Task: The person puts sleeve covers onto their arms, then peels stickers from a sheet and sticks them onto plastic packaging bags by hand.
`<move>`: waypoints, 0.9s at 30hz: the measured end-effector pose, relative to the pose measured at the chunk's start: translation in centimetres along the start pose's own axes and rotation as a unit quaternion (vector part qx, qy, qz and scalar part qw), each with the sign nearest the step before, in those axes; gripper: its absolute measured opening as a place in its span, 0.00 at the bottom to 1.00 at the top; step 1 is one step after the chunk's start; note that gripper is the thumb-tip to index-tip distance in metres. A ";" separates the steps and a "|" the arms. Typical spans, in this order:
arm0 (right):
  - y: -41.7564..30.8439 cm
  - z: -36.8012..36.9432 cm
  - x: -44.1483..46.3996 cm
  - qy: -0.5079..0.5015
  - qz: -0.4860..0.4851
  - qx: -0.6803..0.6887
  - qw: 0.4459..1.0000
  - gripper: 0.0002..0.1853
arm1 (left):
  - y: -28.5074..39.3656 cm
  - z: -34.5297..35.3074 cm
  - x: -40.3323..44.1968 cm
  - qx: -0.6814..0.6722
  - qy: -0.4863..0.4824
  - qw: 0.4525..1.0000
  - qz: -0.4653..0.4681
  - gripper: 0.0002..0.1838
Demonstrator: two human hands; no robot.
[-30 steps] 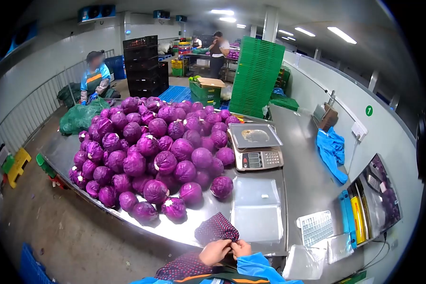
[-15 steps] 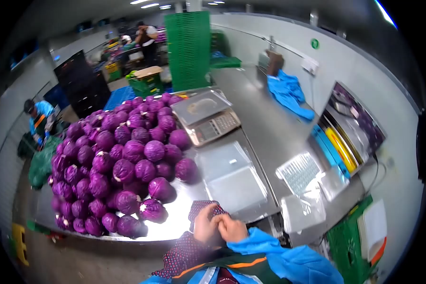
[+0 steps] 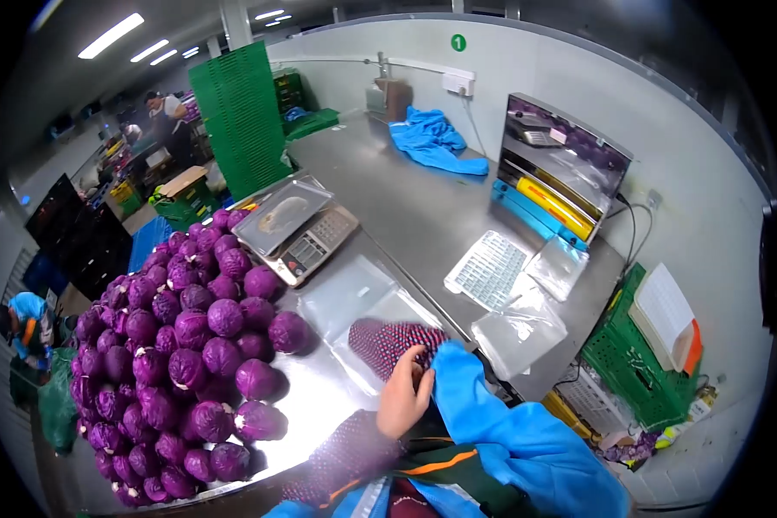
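My left hand (image 3: 403,399) reaches across my front, its fingers bent and closed on the edge of a dark dotted oversleeve (image 3: 395,345). That oversleeve sits at the end of my right arm, against the blue sleeve (image 3: 475,388), and points left over the table. My right hand is hidden, apparently inside the dotted cloth, so its fingers do not show. A matching dotted oversleeve (image 3: 345,453) covers my left forearm. Just beyond the cloth lie clear plastic bags (image 3: 345,298) on the metal table.
A large heap of red cabbages (image 3: 190,328) covers the table's left side. Behind the bags stands a weighing scale (image 3: 306,246). To the right are a white keyboard (image 3: 488,269), more plastic bags (image 3: 518,332), a monitor (image 3: 565,155) and a green crate (image 3: 639,371). A co-worker (image 3: 28,319) bends at far left.
My hands were together before; now my right hand is out of sight and the dotted oversleeve stretches from my right arm. The view has turned right.
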State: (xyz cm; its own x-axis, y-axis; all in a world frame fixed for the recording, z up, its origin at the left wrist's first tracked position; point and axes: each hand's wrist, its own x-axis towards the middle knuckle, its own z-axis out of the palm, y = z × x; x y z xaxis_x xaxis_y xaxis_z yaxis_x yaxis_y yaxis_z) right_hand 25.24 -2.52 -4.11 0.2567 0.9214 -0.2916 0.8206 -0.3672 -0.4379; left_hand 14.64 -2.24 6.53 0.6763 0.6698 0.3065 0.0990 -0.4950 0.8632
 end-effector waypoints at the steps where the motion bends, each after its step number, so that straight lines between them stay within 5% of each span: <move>1: 0.3 -0.3 0.3 0.004 0.000 0.002 1.000 0.17 | -0.4 0.5 0.2 -0.036 -0.010 0.999 -0.003 0.21; 7: 3.0 -4.8 0.2 0.068 0.002 0.020 0.997 0.20 | 2.3 3.0 5.6 -0.116 -0.123 0.985 0.041 0.21; 8: 3.2 -6.2 0.0 0.089 -0.003 0.023 0.996 0.21 | 5.2 4.0 4.9 -0.078 -0.171 0.979 0.081 0.22; 10: 3.3 -10.5 -1.0 0.158 -0.013 0.039 0.987 0.22 | 9.6 4.4 1.7 0.042 -0.163 0.929 0.330 0.25; 11: 3.2 -13.4 -1.5 0.211 -0.024 0.045 0.976 0.22 | 11.4 3.1 1.6 0.052 -0.177 0.921 0.344 0.27; 13: 2.1 -19.9 -2.4 0.336 -0.057 0.063 0.938 0.24 | 14.0 0.6 1.7 0.067 -0.198 0.908 0.362 0.32; 17: -1.8 -34.0 -2.9 0.558 -0.136 0.044 0.818 0.26 | 14.4 -1.6 3.7 -0.125 -0.116 0.920 0.353 0.40; 20: -3.7 -43.1 -1.1 0.641 -0.132 0.013 0.756 0.28 | 14.7 -0.7 8.8 -0.057 0.114 0.927 0.351 0.43; 22: -4.7 -48.5 0.4 0.672 -0.099 0.014 0.733 0.29 | 14.9 -0.3 11.7 -0.116 0.174 0.934 0.289 0.43; 24: -4.3 -52.3 1.5 0.693 -0.053 0.029 0.718 0.30 | 13.3 3.4 12.3 -0.203 0.197 0.913 0.294 0.45; 27: -2.6 -57.0 2.4 0.727 -0.009 0.076 0.682 0.32 | 14.6 4.5 6.3 -0.281 0.064 0.918 0.273 0.43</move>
State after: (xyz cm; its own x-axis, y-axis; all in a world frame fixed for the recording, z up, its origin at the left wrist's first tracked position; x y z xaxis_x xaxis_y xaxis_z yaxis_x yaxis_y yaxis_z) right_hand 52.81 7.89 44.77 0.5728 0.0368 0.8189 0.7964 -0.2616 -0.5453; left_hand 23.69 -7.72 19.24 0.4189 0.4841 0.7682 -0.6454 -0.4364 0.6269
